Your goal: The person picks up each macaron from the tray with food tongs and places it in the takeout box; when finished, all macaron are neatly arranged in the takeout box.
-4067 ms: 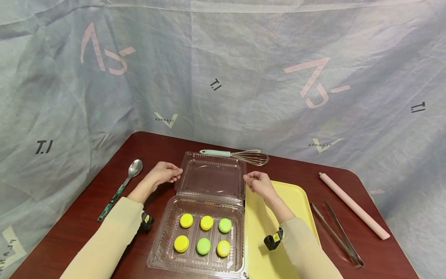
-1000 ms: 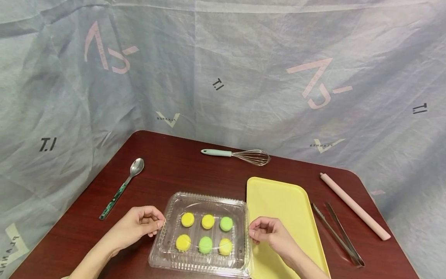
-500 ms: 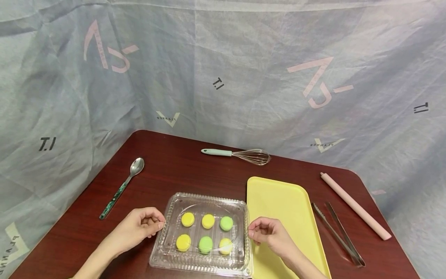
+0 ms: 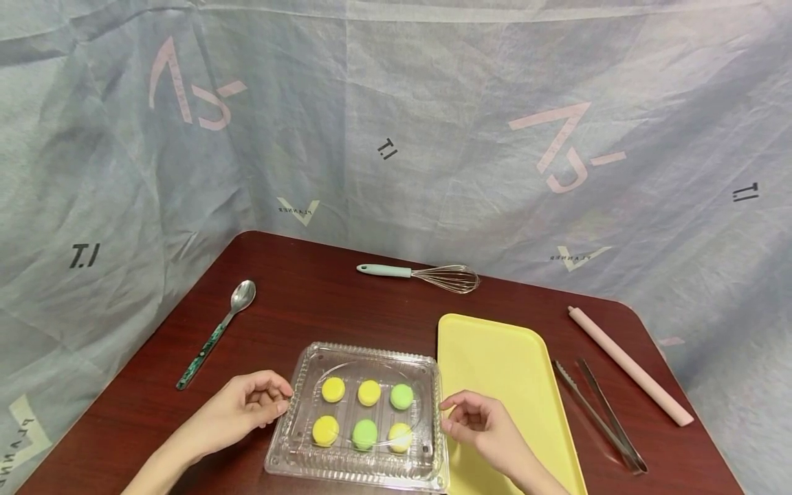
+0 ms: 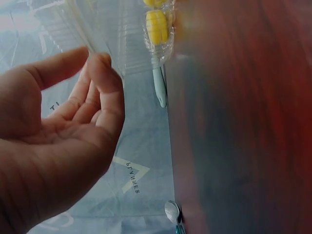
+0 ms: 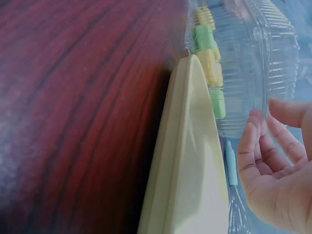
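Observation:
A clear plastic clamshell container (image 4: 346,470) lies at the front of the table, its lid down over the base. Several yellow and green macarons sit inside in two rows, among them a yellow macaron (image 4: 333,390) and a green macaron (image 4: 365,434). At the left rim my left hand (image 4: 244,409) holds the edge between thumb and index finger. My right hand (image 4: 482,423) does the same at the right rim, its other fingers curled beneath. In the right wrist view, the rim runs between the thumb and fingertips of the right hand (image 6: 282,161).
A yellow tray (image 4: 495,364) stands against the container's right side. Metal tongs (image 4: 603,416) and a pink rolling pin (image 4: 631,364) lie farther right. Behind is a whisk (image 4: 421,273); at left lies a spoon (image 4: 216,337) with a green handle. A grey cloth (image 4: 396,137) hangs behind the table.
The lid, laid back about four seconds ago, has come forward and down over the macarons. Both hands came nearer with it. Over the last half second thumbs and index fingers have parted slightly.

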